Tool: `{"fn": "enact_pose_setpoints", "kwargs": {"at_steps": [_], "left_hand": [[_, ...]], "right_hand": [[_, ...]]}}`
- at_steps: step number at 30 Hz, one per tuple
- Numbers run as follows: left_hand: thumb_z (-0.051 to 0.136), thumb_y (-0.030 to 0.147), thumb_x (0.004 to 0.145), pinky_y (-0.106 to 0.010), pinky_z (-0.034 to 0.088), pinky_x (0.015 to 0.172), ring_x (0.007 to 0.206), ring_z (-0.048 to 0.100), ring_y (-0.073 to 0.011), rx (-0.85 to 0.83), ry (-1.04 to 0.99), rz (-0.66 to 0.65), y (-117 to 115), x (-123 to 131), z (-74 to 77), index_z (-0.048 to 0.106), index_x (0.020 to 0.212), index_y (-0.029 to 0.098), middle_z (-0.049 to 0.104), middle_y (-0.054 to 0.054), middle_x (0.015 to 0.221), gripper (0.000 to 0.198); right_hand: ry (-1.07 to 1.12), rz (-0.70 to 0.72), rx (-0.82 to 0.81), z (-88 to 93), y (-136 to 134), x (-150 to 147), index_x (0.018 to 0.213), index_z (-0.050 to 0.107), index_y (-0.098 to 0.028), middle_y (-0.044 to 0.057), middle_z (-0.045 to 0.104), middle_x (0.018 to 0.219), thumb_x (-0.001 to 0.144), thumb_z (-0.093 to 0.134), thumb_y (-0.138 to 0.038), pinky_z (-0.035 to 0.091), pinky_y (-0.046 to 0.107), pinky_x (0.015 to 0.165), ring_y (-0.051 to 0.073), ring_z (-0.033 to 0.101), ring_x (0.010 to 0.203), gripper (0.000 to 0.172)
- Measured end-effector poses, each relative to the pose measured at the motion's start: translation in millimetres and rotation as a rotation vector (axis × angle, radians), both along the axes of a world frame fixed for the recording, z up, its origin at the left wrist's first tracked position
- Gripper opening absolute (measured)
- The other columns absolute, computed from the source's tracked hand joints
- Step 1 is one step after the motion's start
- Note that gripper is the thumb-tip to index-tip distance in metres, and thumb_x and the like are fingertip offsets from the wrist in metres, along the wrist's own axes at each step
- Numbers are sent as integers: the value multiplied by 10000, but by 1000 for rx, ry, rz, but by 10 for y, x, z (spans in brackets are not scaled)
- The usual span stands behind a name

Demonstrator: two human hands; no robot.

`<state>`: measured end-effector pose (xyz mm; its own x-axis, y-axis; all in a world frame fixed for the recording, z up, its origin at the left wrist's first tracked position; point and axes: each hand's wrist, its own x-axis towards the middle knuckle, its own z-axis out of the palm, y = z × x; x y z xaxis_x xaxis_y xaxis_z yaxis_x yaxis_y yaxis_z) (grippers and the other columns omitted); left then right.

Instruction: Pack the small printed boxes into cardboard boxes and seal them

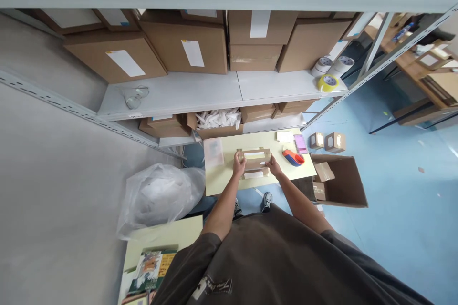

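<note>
Gripping opposite ends of the box (253, 164) over the table (213, 180), the left hand (239, 164) and right hand (274, 166) curl snugly around it, probably to keep it steady, label (254, 155) upward.

On your dark grey fabric shirt (286, 257), a rectangular dark patch (219, 286) seems to read "Time", its second word unclear. The white label (254, 155) on the oblong brown cardboard box (252, 164) you hold is illegible.

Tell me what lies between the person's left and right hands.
The head view shows a pale-labelled cardboard box there, held at its ends by the left hand and right hand.
</note>
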<state>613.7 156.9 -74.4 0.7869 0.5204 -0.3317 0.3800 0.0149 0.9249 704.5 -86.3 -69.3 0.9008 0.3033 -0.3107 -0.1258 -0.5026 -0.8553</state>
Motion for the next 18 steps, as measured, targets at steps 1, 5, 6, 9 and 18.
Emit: {"fn": "enact_pose_setpoints", "kwargs": {"at_steps": [1,5,6,9,18], "left_hand": [[814,443,823,-428,407,1212,1505,493,-316,-4,19,28,-32,12,-15,460,1545,254,491,-163,1647,826],[827,542,808,-443,356,1261,1573,411,-347,12,147,96,-122,116,-11,378,1625,233,410,-189,1706,982],[813,550,820,-444,361,1260,1563,428,-348,26,160,91,-130,142,-1,386,1623,226,431,-193,1693,965],[765,538,868,-435,377,1256,1543,463,-335,86,148,63,-134,182,29,413,1602,220,478,-190,1661,874],[764,482,871,-480,430,1229,1453,572,-327,149,189,172,-145,268,-4,472,1506,241,624,-163,1519,740]], "right_hand": [[25,-17,-45,3,0,4,1537,515,-266,81,781,1179,850,697,-435,555,530,1051,349,711,1172,731],[65,-69,-165,62,-18,77,1509,573,-271,108,770,1254,829,757,-402,512,538,1121,374,689,1245,716],[25,-76,-162,86,-48,113,1499,586,-267,119,755,1300,837,753,-399,498,538,1143,374,673,1278,696],[-132,-82,-122,191,-236,269,1499,596,-245,145,686,1433,881,704,-385,459,530,1195,365,604,1382,643],[-322,-49,-149,530,-1423,1013,1507,606,-193,155,604,1530,888,638,-269,440,501,1219,356,559,1414,625]]}}
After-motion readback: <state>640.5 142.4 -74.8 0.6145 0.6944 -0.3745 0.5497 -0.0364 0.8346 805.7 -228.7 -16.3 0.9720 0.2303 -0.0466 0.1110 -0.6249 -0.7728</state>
